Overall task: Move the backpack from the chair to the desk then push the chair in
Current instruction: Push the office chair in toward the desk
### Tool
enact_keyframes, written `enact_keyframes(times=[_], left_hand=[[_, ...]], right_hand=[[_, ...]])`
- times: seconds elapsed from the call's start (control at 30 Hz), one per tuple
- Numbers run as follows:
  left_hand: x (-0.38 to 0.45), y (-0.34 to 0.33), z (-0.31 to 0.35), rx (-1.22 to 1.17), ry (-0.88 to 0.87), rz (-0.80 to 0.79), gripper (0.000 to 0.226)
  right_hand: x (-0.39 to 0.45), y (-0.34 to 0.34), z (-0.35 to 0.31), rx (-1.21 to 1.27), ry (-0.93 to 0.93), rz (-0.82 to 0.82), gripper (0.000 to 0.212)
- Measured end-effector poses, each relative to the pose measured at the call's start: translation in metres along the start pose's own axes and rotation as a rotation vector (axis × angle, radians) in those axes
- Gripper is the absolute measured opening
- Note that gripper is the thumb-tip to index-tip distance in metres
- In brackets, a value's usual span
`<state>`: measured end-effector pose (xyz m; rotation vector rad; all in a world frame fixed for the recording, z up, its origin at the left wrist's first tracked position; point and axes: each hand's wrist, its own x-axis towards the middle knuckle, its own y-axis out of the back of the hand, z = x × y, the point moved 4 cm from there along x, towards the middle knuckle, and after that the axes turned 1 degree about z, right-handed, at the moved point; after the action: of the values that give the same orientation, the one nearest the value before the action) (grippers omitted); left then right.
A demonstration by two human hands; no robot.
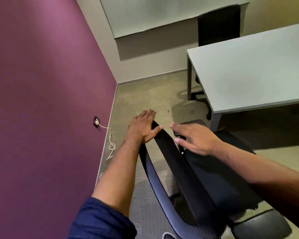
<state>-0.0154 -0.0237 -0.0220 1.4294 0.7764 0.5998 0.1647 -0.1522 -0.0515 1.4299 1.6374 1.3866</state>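
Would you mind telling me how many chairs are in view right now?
2. One black chair is right under the person's hands, near the desk's front corner. A second dark chair stands behind the desk by the far wall. Others may be hidden beyond the frame.

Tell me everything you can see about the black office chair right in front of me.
The black office chair is seen from above and behind. Its backrest top edge runs as a dark strip from lower right up toward the hands. A curved grey-blue frame piece wraps its left side, and a padded black armrest shows at the lower right. It stands on the carpet, apart from the grey desk. A black backpack appears to fill the seat. The left hand rests open on the backrest's top; the right hand reaches open over the backpack.
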Motion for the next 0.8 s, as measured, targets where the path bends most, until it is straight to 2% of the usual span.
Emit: enact_keyframes(times=[0.1, 0.17, 0.23, 0.3, 0.4, 0.47, 0.57, 0.67, 0.8], left_hand=[[0.018, 0.001, 0.002, -0.013, -0.017, -0.012, 0.075], [0.027, -0.004, 0.002, 0.041, -0.018, -0.002, 0.073], [0.030, -0.009, 0.001, 0.064, -0.016, 0.011, 0.073], [0.032, -0.009, 0.000, 0.035, -0.021, 0.022, 0.072], [0.029, -0.005, -0.002, 0.016, -0.020, 0.019, 0.072], [0.027, -0.003, -0.001, 0.012, -0.011, 0.007, 0.073], [0.026, -0.005, 0.000, 0.020, -0.007, 0.002, 0.076], [0.030, -0.007, 0.000, 0.036, -0.018, -0.052, 0.085], [0.042, 0.000, 0.002, 0.055, -0.010, -0.245, 0.089]], right_hand=[[-0.001, -0.027, -0.021, 0.184, -0.115, -0.362, 0.078], [-0.004, -0.039, -0.028, 0.353, -0.206, -0.483, 0.083], [-0.004, -0.042, -0.030, 0.526, -0.296, -0.478, 0.089], [0.001, -0.040, -0.030, 0.588, -0.347, -0.502, 0.098], [0.016, -0.038, -0.036, 0.517, -0.339, -0.560, 0.119], [0.025, -0.038, -0.038, 0.471, -0.335, -0.587, 0.125], [0.029, -0.041, -0.031, 0.430, -0.341, -0.634, 0.120], [0.021, -0.039, -0.021, 0.523, -0.363, -0.697, 0.112], [0.012, -0.043, -0.023, 0.755, -0.430, -0.757, 0.120]])
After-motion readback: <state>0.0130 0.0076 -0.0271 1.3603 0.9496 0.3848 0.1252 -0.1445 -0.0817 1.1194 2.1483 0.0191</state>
